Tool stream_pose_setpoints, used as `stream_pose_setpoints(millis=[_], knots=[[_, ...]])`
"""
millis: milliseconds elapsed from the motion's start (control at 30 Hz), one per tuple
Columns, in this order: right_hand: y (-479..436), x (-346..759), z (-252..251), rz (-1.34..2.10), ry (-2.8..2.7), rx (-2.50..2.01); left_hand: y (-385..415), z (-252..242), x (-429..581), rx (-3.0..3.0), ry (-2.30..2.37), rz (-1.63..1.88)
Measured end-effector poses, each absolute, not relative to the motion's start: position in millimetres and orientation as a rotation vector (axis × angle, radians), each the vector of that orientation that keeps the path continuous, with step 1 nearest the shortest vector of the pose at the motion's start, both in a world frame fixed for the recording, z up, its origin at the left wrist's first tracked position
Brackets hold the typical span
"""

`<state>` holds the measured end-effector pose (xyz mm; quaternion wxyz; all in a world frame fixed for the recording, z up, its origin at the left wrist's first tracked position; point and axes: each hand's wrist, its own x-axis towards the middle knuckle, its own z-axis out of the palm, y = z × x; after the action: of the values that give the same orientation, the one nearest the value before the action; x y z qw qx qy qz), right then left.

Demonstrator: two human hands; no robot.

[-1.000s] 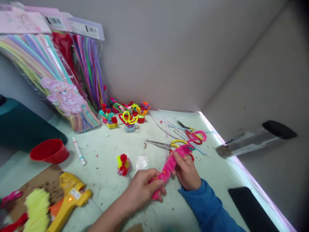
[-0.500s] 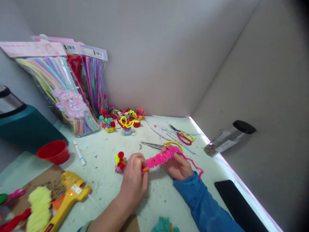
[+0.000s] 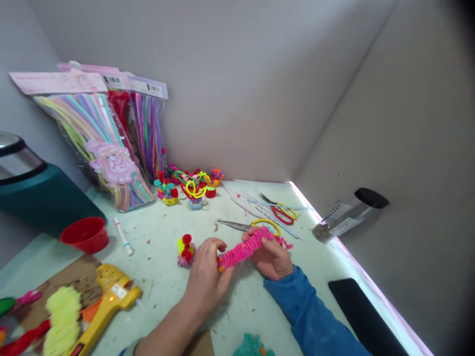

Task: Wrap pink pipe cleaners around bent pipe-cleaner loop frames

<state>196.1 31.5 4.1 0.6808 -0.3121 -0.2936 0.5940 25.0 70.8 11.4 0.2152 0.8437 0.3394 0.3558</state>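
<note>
Gripping a pink ribbed chenille strip [image 3: 243, 251] in the head view, you are suspending it over the pale green tabletop [image 3: 159, 267], between your two hands. Your left hand [image 3: 210, 272] is pinching the lower end, where orange is showing through; your right hand [image 3: 272, 258] is clamping the upper end, its thumb lying on top and its other fingers partly hiding behind. A loose pink tail [image 3: 285, 243] is trailing past the right hand. You seem to be shaping or evening the wound strip; whether you are tightening its coils, I cannot tell. The next move is probably calling for a steady left pinch and a right hand that is minding the tail, lest the coils slip. Yellow-handled scissors [image 3: 235, 225] are lying just behind, while a yellow glue gun [image 3: 111, 299] is resting well apart, its light glowing.
</note>
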Motion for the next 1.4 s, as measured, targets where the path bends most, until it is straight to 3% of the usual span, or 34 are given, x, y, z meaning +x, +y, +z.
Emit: stream_pose_setpoints(millis=[600,767,933,1133,1400], knots=[[33,193,-3,1.365,-0.808,-0.683,65,14,26,2.486,1.044,0.551],[36,190,-6,1.213,-0.775,-0.784,63,16,29,2.434,1.089,0.352],[42,189,-8,1.028,-0.729,-0.884,59,26,33,1.976,0.922,0.388],[45,193,-19,0.890,-0.659,-1.038,55,38,32,1.173,0.730,0.184],[45,198,-21,0.800,-0.739,-1.137,58,26,29,1.060,0.663,0.123]])
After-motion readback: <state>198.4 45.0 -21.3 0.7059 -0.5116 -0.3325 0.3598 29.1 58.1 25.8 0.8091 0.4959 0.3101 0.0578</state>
